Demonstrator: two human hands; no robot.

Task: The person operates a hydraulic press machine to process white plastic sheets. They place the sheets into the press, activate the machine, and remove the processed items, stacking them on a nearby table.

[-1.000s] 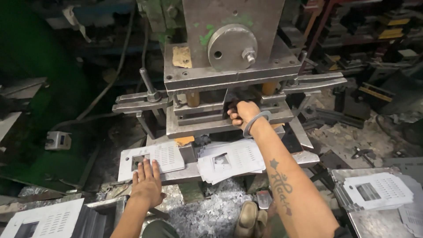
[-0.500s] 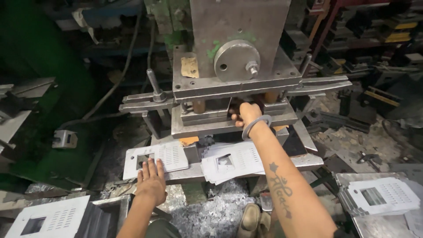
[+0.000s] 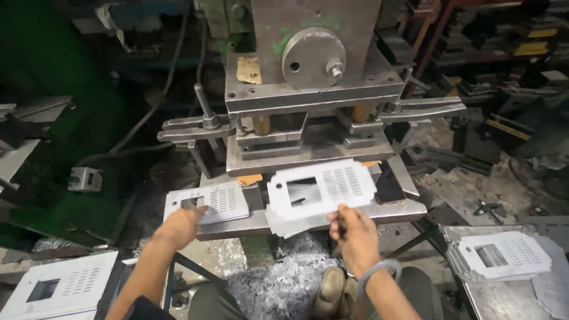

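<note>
I sit in front of a grey metal punch press [image 3: 314, 95]. My right hand [image 3: 354, 232] pinches the near edge of a white punched metal plate [image 3: 320, 189] with a square window and rows of slots, held flat just above a small stack of similar plates [image 3: 284, 222] on the press table [image 3: 409, 207]. My left hand [image 3: 181, 224] rests fingers-down on another white slotted plate [image 3: 222, 200] lying at the left of that table. The die gap of the press stands behind the lifted plate.
Stacks of white punched plates lie at the lower left [image 3: 62, 284] and on a bench at the lower right [image 3: 504, 255]. Metal chips [image 3: 278, 278] cover the floor by my shoe [image 3: 329, 290]. Clamps and a lever [image 3: 204, 109] jut from the press sides.
My right hand has come back out of the press die towards me, now holding a punched plate over the stack. My left hand has stayed on the left plate.
</note>
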